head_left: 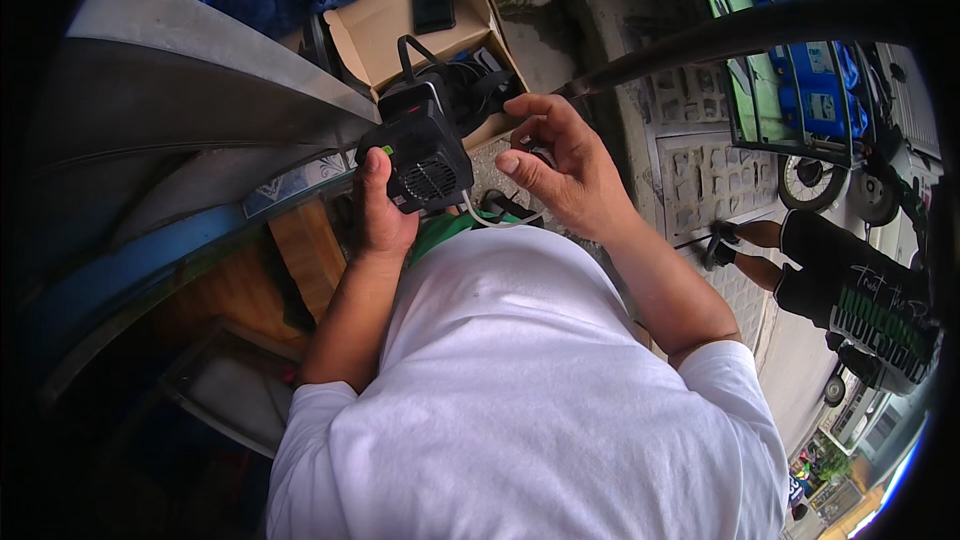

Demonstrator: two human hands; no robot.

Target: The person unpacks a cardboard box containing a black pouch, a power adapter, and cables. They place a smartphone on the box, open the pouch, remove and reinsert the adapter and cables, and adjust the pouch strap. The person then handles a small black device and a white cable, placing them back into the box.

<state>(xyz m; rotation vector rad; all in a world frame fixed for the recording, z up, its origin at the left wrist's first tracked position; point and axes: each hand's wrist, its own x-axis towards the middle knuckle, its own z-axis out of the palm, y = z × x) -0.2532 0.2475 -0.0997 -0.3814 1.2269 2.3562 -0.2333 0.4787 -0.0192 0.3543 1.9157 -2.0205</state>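
Head view: left hand (382, 208) raised, clamped on black box device (420, 148); right hand (560, 165) curled, pinching white cable (490, 221).

Soft, even daylight fills the view, brightest on the person's white shirt (520, 390), which is nearly washed out yet keeps its folds. Left of the shirt the scene sinks into deep shadow with little detail. Above it the cardboard box (400, 25) is evenly lit and sharp. Toward the rim beyond the shirt, straight edges bend, corners go black, and detail softens.
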